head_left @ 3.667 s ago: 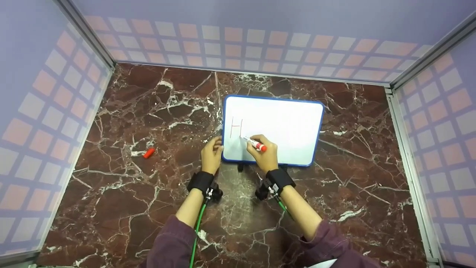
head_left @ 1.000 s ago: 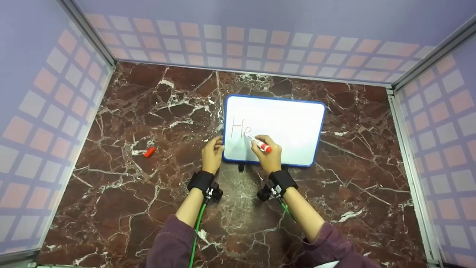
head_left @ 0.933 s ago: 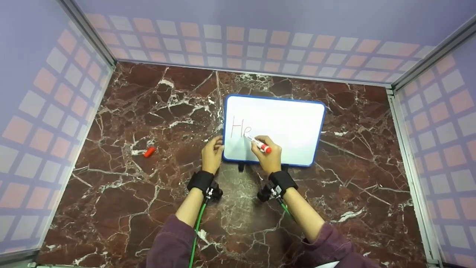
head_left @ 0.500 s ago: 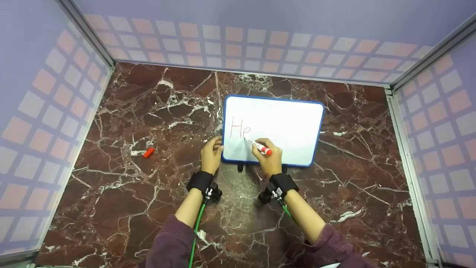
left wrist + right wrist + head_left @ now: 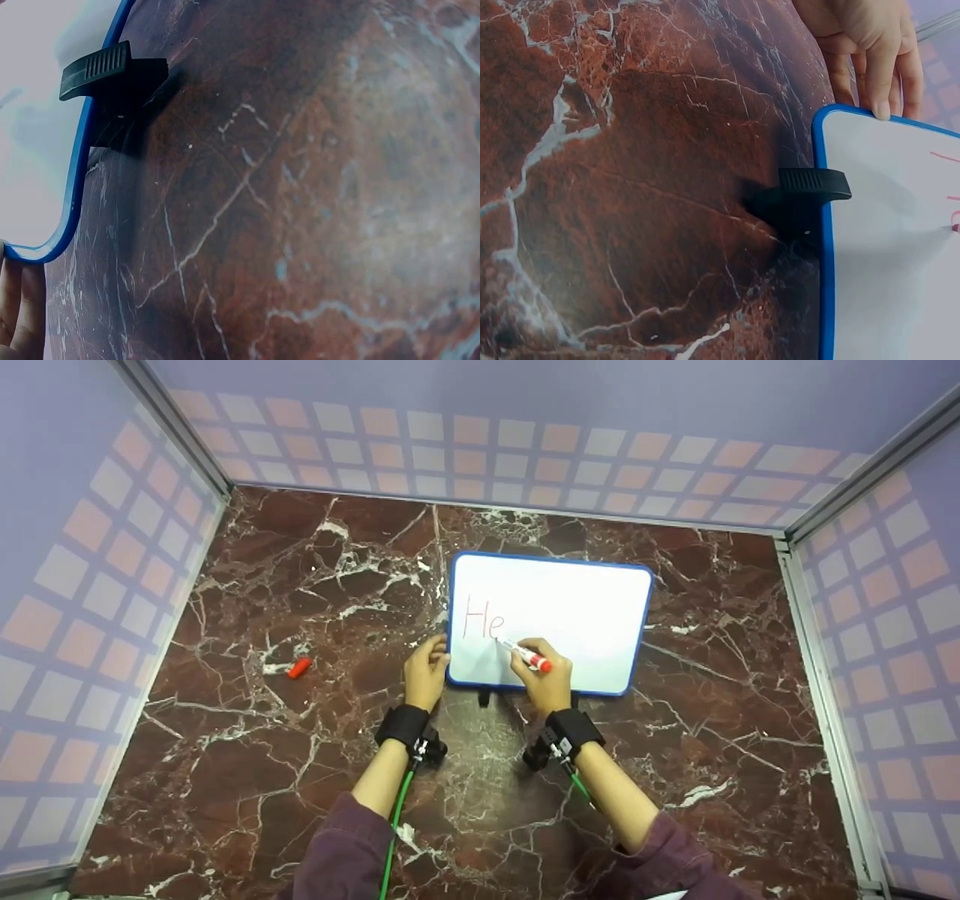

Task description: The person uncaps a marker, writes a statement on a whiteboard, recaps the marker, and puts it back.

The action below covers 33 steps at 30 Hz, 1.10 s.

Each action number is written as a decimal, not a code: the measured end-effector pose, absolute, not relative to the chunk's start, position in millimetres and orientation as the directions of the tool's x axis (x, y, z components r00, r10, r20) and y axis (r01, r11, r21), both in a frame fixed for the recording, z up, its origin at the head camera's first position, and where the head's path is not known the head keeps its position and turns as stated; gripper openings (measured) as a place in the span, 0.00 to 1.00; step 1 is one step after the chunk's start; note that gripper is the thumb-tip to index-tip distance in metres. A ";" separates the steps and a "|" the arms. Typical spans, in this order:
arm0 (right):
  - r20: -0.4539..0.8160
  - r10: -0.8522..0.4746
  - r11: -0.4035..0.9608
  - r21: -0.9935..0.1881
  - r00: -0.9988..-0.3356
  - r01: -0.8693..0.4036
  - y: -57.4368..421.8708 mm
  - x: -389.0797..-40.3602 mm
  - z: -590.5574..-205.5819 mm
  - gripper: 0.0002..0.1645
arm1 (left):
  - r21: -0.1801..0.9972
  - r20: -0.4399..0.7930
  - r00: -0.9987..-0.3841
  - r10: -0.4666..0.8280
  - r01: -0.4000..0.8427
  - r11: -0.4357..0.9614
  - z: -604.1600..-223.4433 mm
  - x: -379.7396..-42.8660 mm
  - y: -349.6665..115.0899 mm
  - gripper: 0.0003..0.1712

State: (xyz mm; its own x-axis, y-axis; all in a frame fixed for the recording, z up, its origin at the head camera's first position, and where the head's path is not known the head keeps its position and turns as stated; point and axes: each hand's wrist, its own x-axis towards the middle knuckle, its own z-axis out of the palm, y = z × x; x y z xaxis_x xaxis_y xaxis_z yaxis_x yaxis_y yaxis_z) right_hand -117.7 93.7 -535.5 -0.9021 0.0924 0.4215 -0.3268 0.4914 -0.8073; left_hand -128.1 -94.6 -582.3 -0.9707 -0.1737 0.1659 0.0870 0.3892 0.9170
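A blue-rimmed whiteboard [image 5: 581,600] is propped on black stand feet, red letters "He" [image 5: 484,619] on its left part. My right hand [image 5: 551,681] holds a white marker [image 5: 523,652] with a red end, its tip at the foot of the "e". Along the board's left edge, my left hand [image 5: 425,675] grips the blue rim; the right wrist view shows this hand [image 5: 877,37] with its thumb at the front and the other fingers behind. In the left wrist view, a bit of fingers [image 5: 28,304] shows below the board's corner.
A red marker cap [image 5: 300,667] lies on the marbled table [image 5: 262,765], left of the board. Black stand feet [image 5: 814,184] jut from the board's lower edge. Tiled panels [image 5: 517,435] enclose the back and sides. A green cable [image 5: 399,817] runs along the left forearm.
Over the last few seconds an "e" has been written beside the "H". The right hand with the marker has shifted right and slightly toward me. The left hand keeps its place.
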 end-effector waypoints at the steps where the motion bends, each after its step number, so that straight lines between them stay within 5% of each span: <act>1: 0.428 0.091 0.495 -0.803 -0.899 -0.332 95.2 -119.5 -539.7 0.07 | 0.916 0.167 -0.971 -0.172 0.089 0.390 -582.5 -128.2 -94.8 0.18; 33: 0.534 0.147 0.573 -0.732 -0.832 -0.369 104.9 -140.0 -523.7 0.07 | 0.910 0.141 -0.974 -0.175 0.058 0.410 -580.7 -128.1 -94.5 0.18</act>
